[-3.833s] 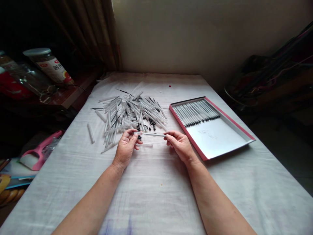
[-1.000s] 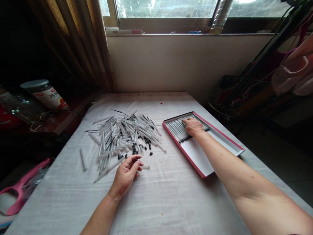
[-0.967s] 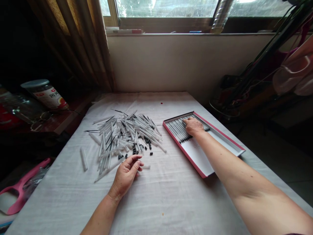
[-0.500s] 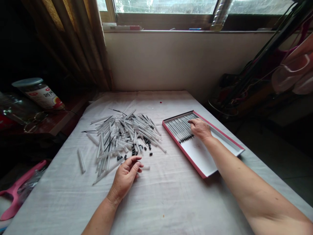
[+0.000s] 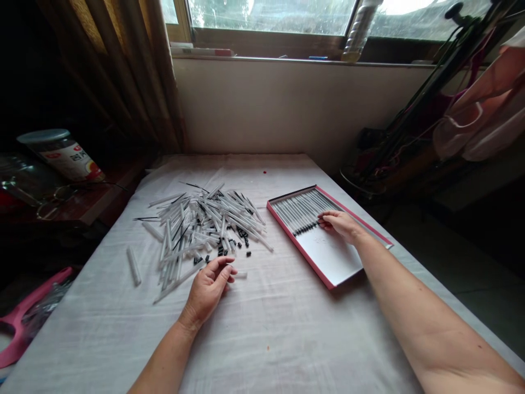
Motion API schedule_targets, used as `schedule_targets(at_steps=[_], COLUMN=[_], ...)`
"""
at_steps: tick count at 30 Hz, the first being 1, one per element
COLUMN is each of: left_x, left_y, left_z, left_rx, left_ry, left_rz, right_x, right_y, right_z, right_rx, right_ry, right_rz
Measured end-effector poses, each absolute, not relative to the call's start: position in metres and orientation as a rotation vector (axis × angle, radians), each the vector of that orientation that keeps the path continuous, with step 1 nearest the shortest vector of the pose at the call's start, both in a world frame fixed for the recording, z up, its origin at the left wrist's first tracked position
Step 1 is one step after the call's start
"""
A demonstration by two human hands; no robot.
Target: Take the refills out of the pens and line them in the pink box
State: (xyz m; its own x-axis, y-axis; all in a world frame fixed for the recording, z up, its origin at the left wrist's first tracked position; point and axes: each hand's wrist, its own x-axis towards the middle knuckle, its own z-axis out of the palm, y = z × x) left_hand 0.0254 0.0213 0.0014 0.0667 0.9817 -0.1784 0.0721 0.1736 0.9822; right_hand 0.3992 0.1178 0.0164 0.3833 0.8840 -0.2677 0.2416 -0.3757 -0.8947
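My left hand (image 5: 211,284) is over the near side of the pile, its fingers closed around a short translucent plastic tube (image 5: 241,275) whose end sticks out past the thumb. Ahead of it lies a loose pile of clear tubes (image 5: 205,219), mixed with thin black refills and small black caps (image 5: 221,251). My right hand (image 5: 338,223) reaches into a shallow red-rimmed box (image 5: 312,262). Its fingertips are pinched at the black lower end of a row of clear tubes (image 5: 297,210) laid side by side; what lies between them is hidden.
A white cloth covers the table (image 5: 262,323). One tube (image 5: 133,265) lies apart on the left. A lidded jar (image 5: 63,156) stands on a side shelf, and a pink plastic object (image 5: 28,323) is beside the table. Beyond the far edge is a wall with a window.
My right hand has slid from the upper part of the tube row down to its black ends. My left hand keeps its hold on the tube. The camera view has shifted slightly.
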Motion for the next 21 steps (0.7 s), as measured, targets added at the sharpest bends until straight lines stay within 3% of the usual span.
schedule_targets(at_steps=[15, 21], left_x=[0.025, 0.022], left_y=[0.021, 0.022], left_z=[0.001, 0.001], left_rx=[1.186, 1.145], left_ry=[1.244, 1.215], left_rz=[1.020, 1.105], right_x=[0.391, 0.336], right_y=[0.098, 0.101], right_z=[0.029, 0.048], right_rx=[-1.819, -1.608], right_ry=[-1.112, -1.428], right_rz=[0.916, 0.754])
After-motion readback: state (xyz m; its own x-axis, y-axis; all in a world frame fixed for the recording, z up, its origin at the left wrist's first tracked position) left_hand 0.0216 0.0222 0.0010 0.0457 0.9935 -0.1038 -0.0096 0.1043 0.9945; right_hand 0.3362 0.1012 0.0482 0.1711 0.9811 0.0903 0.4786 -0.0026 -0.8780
